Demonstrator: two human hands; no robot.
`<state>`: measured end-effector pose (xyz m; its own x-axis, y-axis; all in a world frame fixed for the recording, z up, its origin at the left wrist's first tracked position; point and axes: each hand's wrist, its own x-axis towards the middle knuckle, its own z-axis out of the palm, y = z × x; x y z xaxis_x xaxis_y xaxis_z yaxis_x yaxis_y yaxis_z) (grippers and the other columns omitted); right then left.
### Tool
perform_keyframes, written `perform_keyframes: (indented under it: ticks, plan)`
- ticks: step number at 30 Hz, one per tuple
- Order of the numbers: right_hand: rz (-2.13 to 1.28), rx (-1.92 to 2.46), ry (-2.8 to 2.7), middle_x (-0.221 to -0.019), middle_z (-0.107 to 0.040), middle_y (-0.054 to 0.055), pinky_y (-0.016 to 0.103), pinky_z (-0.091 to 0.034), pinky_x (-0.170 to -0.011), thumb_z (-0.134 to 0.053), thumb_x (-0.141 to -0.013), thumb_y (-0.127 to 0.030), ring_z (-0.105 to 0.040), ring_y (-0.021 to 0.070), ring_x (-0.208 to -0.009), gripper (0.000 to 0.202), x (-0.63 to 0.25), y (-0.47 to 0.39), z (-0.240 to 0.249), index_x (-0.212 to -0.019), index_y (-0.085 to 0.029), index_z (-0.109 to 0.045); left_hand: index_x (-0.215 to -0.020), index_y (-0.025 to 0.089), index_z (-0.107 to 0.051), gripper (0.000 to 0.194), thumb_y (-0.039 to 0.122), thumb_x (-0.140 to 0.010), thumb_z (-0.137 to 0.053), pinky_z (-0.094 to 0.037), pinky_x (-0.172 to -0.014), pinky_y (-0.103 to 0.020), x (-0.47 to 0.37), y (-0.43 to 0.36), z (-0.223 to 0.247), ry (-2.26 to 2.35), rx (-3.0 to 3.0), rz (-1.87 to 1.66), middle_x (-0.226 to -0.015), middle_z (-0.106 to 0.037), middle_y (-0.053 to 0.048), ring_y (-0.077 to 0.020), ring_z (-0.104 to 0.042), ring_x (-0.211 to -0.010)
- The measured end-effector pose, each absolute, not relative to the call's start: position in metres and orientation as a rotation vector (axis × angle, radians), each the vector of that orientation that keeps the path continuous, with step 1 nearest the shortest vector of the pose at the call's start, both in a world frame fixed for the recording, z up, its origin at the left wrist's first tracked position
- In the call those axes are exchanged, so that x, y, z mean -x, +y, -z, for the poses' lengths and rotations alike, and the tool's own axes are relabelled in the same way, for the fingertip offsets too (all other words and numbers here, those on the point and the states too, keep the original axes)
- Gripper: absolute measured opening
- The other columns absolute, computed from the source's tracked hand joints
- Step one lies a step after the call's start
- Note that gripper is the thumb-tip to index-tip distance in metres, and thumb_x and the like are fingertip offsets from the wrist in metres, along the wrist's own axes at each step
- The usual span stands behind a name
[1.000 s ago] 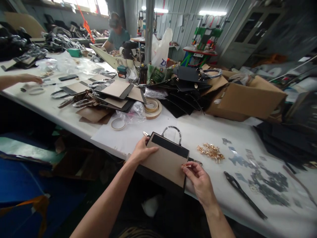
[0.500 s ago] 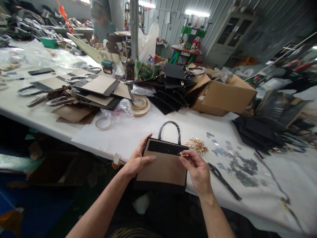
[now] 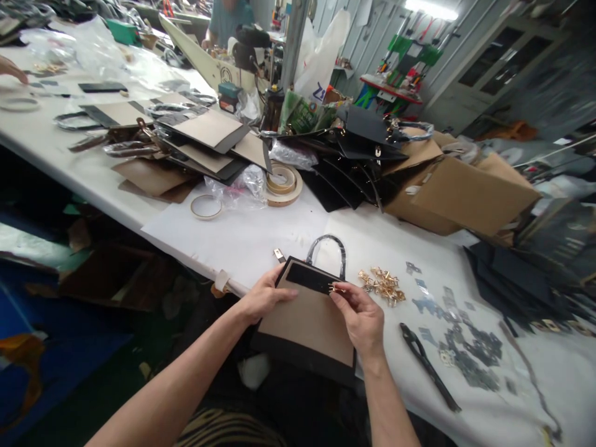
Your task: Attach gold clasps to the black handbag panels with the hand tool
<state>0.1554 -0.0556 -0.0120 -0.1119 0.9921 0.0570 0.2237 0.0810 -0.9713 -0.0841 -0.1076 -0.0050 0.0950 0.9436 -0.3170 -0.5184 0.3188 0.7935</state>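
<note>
Left fingers [image 3: 285,294]: closed on the upper left side of one handbag [image 3: 310,326], thumb laid over its tan face. Right fingers [image 3: 343,304]: pinched nearly together on one small gold fitting [image 3: 332,287], at the right part of the black strip [image 3: 302,275].

Handbag: between my two hands, its handle [image 3: 343,253] standing beyond my fingers, upon the tabletop [image 3: 242,254]. Gold fittings, loose heap [image 3: 384,285]: just right of my right fingers. Black-handled tool [image 3: 428,366]: farther right and nearer me.

Handling, in my judgement: left thumb firm, strip flat; fitting lightly pinched, prongs squared to the strip, no sideways push that might bend them.

Changed since half a second ago: fitting farther in from the right edge; metal clasp [image 3: 279,254] now showing beyond my left fingers.
</note>
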Motion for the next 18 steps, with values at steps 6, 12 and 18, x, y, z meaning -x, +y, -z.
perform_keyframes:
  ticks: [6, 12, 18]
  plan:
    - [-1.030, 1.289, -1.508, -0.102, -0.081, 0.007, 0.036, -0.064, -0.084, -0.085, -0.081, -0.040, -0.076, 0.0222, -0.087, 0.030, -0.150, -0.057, 0.016, -0.104, -0.023, -0.079, -0.132, 0.023, -0.063, 0.066, 0.023, -0.070, -0.085, -0.055, -0.082, -0.032, 0.085, -0.105, 0.010, 0.896, -0.543, -1.160, -0.107, -0.076, -0.005, -0.0242, -0.071, -0.092]
    - [-0.999, 1.208, -1.313, -0.099, -0.078, 0.005, 0.032, -0.059, -0.072, -0.085, -0.081, -0.033, -0.071, 0.0182, -0.080, 0.028, -0.157, -0.065, 0.007, -0.107, -0.025, -0.077, -0.125, 0.020, -0.066, 0.061, 0.026, -0.069, -0.088, -0.057, -0.075, -0.030, 0.087, -0.106, -0.006, 0.957, -0.524, -1.189, -0.097, -0.078, -0.005, -0.0214, -0.072, -0.081]
    - [-1.053, 1.049, -1.020, -0.094, -0.073, 0.002, 0.030, -0.049, -0.060, -0.085, -0.081, -0.032, -0.061, 0.0138, -0.068, 0.030, -0.180, -0.073, -0.015, -0.109, -0.030, -0.076, -0.144, 0.026, -0.059, 0.072, 0.036, -0.077, -0.086, -0.063, -0.092, -0.046, 0.126, -0.122, -0.091, 1.236, -0.745, -1.412, -0.118, -0.078, -0.007, -0.0317, -0.075, -0.103]
